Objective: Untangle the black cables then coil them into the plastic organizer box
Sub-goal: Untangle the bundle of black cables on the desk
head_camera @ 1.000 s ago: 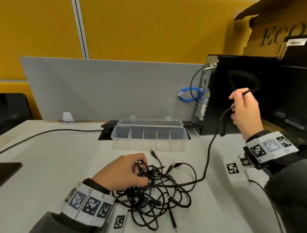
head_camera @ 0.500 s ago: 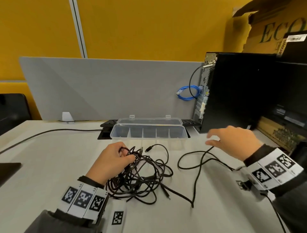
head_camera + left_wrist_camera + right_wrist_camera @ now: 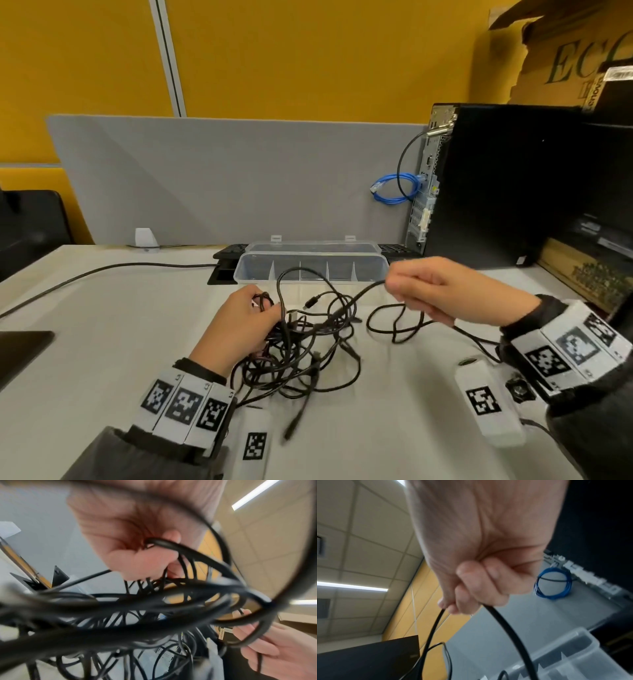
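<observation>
Two hands on black cables (image 3: 308, 342), tangle on table (image 3: 102, 325) just in front of organizer box (image 3: 310, 270). Left hand (image 3: 239, 329) fingers curled round knot. Right hand (image 3: 442, 294) fingers clamped on one strand, right of tangle; strand runs left-down into knot, so pull judged rightward.

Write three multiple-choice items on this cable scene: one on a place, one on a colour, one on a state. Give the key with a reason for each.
1. Where does the plastic organizer box stand?
A. Beyond the tangle of black cables, before the grey divider
B. On top of the computer tower
C. In the person's lap

2. What colour is the coiled cable hanging beside the computer tower?
A. Red
B. Blue
C. White

3. What is the right hand doing?
A. Lying flat on the desk
B. Pressing the box lid
C. Holding one black strand in a closed grip

Key: 1 A, head view shows it behind the tangle; 2 B, plainly blue; 3 C, fingers curl round the strand.
</observation>
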The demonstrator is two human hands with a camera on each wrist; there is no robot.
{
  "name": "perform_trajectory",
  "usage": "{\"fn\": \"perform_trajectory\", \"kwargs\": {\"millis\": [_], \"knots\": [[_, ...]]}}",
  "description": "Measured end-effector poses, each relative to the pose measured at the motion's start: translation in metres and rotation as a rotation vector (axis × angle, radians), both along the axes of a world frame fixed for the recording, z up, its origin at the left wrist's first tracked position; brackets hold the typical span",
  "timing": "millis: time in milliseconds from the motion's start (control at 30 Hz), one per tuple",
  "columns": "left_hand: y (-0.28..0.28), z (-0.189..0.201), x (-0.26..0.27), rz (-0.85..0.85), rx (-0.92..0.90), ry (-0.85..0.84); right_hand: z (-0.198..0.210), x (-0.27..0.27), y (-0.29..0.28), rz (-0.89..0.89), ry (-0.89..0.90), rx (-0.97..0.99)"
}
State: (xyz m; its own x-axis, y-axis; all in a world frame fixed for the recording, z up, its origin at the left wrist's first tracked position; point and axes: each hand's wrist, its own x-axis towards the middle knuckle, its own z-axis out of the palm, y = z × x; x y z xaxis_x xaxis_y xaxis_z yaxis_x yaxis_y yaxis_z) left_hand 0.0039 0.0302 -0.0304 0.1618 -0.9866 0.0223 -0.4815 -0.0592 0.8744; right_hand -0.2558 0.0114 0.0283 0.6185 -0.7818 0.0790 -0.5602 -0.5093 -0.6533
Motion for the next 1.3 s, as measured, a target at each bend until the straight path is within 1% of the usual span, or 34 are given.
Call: {"fn": "perform_trajectory", "kwargs": {"millis": [67, 133, 200, 233, 267, 333, 367, 400, 433, 500, 533, 633, 733, 800, 867, 967, 1067, 1133, 1200, 1300], "knots": [[0.000, 0.002, -0.001, -0.014, 0.011, 0.087, 0.002, -0.005, -0.001, -0.077, -0.078, -0.125], [0.004, 0.007, 0.000, -0.045, 0.043, 0.207, 0.002, -0.004, -0.003, -0.152, -0.150, -0.254], [0.007, 0.013, 0.003, -0.076, 0.039, 0.312, 0.002, -0.001, -0.005, -0.219, -0.209, -0.325], [0.009, 0.015, 0.004, -0.083, 0.004, 0.313, 0.002, 0.000, -0.005, -0.234, -0.226, -0.340], [0.009, 0.016, 0.005, -0.078, -0.059, 0.282, 0.003, 0.001, -0.005, -0.236, -0.235, -0.350], [0.010, 0.016, 0.006, -0.067, -0.238, 0.167, 0.006, 0.003, -0.003, -0.230, -0.232, -0.373], [0.010, 0.015, 0.004, -0.104, -0.300, 0.119, 0.009, 0.004, -0.002, -0.228, -0.232, -0.387], [0.010, 0.014, 0.002, -0.182, -0.317, 0.072, 0.010, 0.005, -0.001, -0.225, -0.233, -0.400], [0.011, 0.011, -0.001, -0.285, -0.294, 0.022, 0.012, 0.007, -0.001, -0.219, -0.232, -0.411], [0.012, 0.007, -0.009, -0.481, -0.187, -0.097, 0.015, 0.013, 0.000, -0.192, -0.231, -0.435], [0.013, 0.005, -0.013, -0.540, -0.149, -0.150, 0.016, 0.016, 0.001, -0.174, -0.236, -0.445], [0.012, -0.001, -0.018, -0.591, -0.107, -0.230, 0.021, 0.025, 0.003, -0.151, -0.292, -0.475], [0.015, -0.002, -0.020, -0.639, -0.050, -0.216, 0.026, 0.029, 0.003, -0.191, -0.434, -0.474], [0.016, -0.002, -0.022, -0.653, -0.088, -0.191, 0.027, 0.028, 0.001, -0.251, -0.525, -0.484], [0.012, -0.006, -0.024, -0.584, -0.185, -0.119, 0.027, 0.023, -0.003, -0.320, -0.628, -0.477], [0.010, -0.007, -0.027, -0.485, -0.244, 0.116, 0.028, 0.010, -0.010, -0.427, -0.729, -0.477], [0.008, -0.002, -0.026, -0.409, -0.233, 0.329, 0.026, -0.005, -0.015, -0.533, -0.783, -0.495], [0.007, 0.000, -0.023, -0.399, -0.218, 0.462, 0.023, -0.013, -0.018, -0.602, -0.801, -0.512], [0.006, 0.000, -0.021, -0.375, -0.176, 0.561, 0.020, -0.020, -0.021, -0.666, -0.835, -0.513], [0.007, 0.002, -0.023, -0.336, -0.130, 0.652, 0.014, -0.028, -0.026, -0.743, -0.894, -0.496]]}}
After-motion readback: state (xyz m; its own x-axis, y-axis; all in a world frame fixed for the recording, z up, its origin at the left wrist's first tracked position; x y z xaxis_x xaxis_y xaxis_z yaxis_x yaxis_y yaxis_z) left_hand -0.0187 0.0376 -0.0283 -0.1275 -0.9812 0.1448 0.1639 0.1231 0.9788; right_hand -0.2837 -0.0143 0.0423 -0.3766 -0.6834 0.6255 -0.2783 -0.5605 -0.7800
